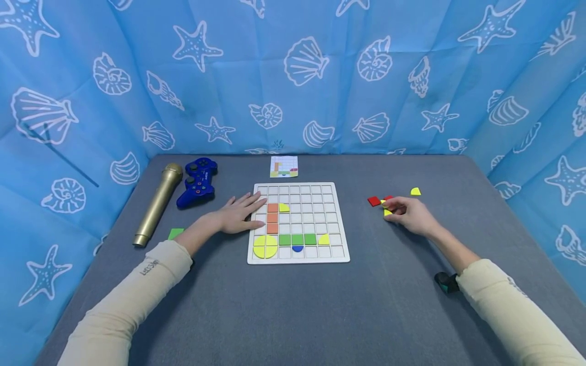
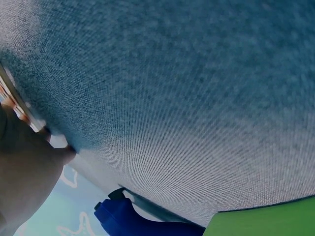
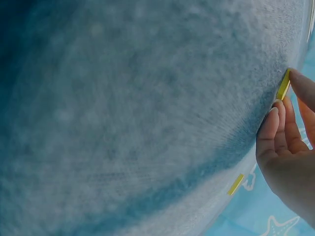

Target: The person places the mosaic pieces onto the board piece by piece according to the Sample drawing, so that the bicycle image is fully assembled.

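My left hand point(image 1: 238, 214) lies with fingers spread at the left edge of a white gridded board point(image 1: 341, 223). On the board sit orange squares point(image 1: 272, 217), green squares point(image 1: 297, 239), a blue half-round piece point(image 1: 298, 249) and yellow quarter-circle tiles point(image 1: 323, 239), several of them joined into a full circle. To the right of the board, my right hand point(image 1: 414, 216) pinches a yellow tile point(image 3: 283, 86) between thumb and fingers, close over the table. Beside its fingertips is a red square point(image 1: 374, 201); another red piece point(image 1: 388, 197) is partly hidden behind them.
A small pattern card point(image 1: 284, 166) lies beyond the board. At the left are a gold microphone point(image 1: 157, 206), a blue game controller point(image 1: 199, 183) and a green piece point(image 1: 176, 233) partly behind the left forearm. A loose yellow quarter-circle point(image 1: 415, 191) lies beyond the right hand. Blue curtains surround the table.
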The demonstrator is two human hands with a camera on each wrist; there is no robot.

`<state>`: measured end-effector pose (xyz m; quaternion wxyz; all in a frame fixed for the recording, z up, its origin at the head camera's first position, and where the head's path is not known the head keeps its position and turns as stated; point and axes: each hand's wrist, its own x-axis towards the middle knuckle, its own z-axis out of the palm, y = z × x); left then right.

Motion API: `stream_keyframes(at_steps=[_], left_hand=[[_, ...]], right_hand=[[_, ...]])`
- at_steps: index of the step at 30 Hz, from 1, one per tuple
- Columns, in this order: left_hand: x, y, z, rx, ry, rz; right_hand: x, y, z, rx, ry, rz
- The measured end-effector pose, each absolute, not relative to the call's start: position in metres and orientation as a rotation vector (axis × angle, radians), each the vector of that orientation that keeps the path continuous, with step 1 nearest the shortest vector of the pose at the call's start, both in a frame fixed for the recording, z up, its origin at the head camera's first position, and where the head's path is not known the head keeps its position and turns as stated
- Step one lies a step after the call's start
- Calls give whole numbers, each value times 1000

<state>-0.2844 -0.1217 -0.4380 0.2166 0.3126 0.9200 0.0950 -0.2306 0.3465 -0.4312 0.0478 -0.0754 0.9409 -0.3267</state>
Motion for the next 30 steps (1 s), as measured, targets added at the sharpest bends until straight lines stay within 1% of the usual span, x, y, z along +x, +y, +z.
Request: stream_keyframes(at_steps=[21,30], left_hand=[[-283,-122,-436,868,2541,284],[-284,-122,-437,875,2541,293]], right_hand=[[-231,344,-428,-199,2804,-1035],[-228,347,-425,-33,2731,-1104]])
